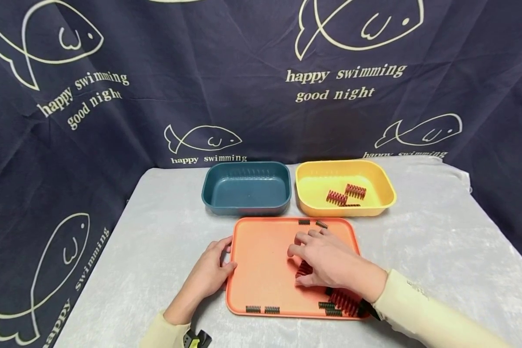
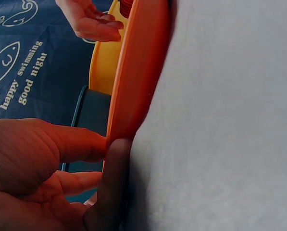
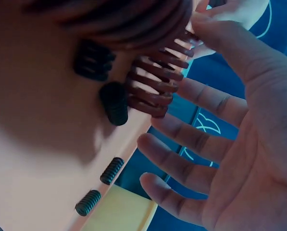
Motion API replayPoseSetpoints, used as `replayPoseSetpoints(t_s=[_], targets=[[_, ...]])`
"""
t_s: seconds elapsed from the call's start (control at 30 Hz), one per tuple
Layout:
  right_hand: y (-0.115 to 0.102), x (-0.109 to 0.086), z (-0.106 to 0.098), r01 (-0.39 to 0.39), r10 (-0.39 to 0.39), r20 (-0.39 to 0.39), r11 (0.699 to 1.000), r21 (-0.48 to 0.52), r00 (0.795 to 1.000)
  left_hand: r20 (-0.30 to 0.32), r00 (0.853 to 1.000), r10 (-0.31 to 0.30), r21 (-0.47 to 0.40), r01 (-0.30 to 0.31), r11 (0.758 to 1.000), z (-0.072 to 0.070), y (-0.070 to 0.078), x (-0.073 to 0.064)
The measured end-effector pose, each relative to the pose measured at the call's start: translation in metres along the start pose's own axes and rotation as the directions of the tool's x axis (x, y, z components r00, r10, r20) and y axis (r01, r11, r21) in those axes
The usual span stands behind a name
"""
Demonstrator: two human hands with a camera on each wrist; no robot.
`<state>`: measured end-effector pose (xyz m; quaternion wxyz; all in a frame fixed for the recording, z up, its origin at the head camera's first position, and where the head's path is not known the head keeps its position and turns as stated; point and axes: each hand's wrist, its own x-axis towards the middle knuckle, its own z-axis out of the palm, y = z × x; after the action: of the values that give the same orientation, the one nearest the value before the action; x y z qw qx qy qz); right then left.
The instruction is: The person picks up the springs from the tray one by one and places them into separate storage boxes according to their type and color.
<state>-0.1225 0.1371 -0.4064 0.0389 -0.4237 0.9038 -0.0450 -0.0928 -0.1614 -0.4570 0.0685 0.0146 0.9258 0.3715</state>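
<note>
Navy cloth point(image 1: 261, 111), printed with fish and lettering, hangs behind a pale-covered worktop point(image 1: 439, 251), and all the action is down front on the orange tray point(image 1: 265, 261)! Left hand point(image 1: 210, 268) on the rim, thumb above and a finger along the outside, gripping the edge as though to steady it. Over on the tray's right half, the right hand point(image 1: 326, 258) arches above a red spring point(image 1: 303, 268), thumb and fingers well apart, loosely bent around it; no firm hold shows, and whether a fingertip touches I can't tell. So the step in hand looks like a pick-up at the point of grasping. Behind the tray sit the blue bin point(image 1: 246, 211) and, just beside it, the yellow bin point(image 1: 343, 212) with red springs point(image 1: 355, 191) inside, one partly hidden by the front wall. That reads like sorting by colour, partway along, with a second red spring point(image 1: 345, 302) lying by the near right corner, beneath the forearm. Dark springs point(image 1: 253, 309) wait along the near and far edges. What's called for now? I'd say bring thumb and fingers together across the coils, lift cleanly without nudging the dark pieces nearby, and carry it over the far rim to the yellow bin, left hand staying put.
</note>
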Motion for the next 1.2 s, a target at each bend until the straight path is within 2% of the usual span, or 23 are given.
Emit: replayPoseSetpoints(t_s=[0.27,0.4,0.7,0.8,1.0,1.2], targets=[[-0.004,-0.001,-0.003,0.04,-0.041,0.035,0.999,0.014,0.999,-0.017,1.0,0.021,-0.007,-0.021,1.0,-0.001,-0.001,-0.001],[-0.006,-0.002,-0.002,0.066,-0.067,0.012,0.997,0.033,0.998,-0.011,1.0,0.009,-0.02,-0.01,1.0,0.0,-0.001,-0.002],[-0.005,-0.001,0.0,0.094,-0.095,-0.045,0.995,-0.021,0.994,-0.002,1.0,0.009,-0.027,-0.009,1.0,0.001,0.0,-0.002],[-0.003,0.0,-0.003,0.105,-0.108,-0.071,0.994,-0.038,0.992,-0.003,1.0,0.019,-0.032,-0.019,0.999,0.0,0.001,-0.003],[0.003,0.003,-0.016,0.097,-0.105,-0.177,0.994,-0.052,0.979,-0.011,0.999,0.03,-0.026,-0.03,0.999,-0.001,0.001,-0.004],[0.015,0.007,-0.031,0.043,-0.061,-0.263,0.996,-0.072,0.963,-0.015,0.999,0.044,-0.027,-0.044,0.999,-0.001,0.001,-0.004]])
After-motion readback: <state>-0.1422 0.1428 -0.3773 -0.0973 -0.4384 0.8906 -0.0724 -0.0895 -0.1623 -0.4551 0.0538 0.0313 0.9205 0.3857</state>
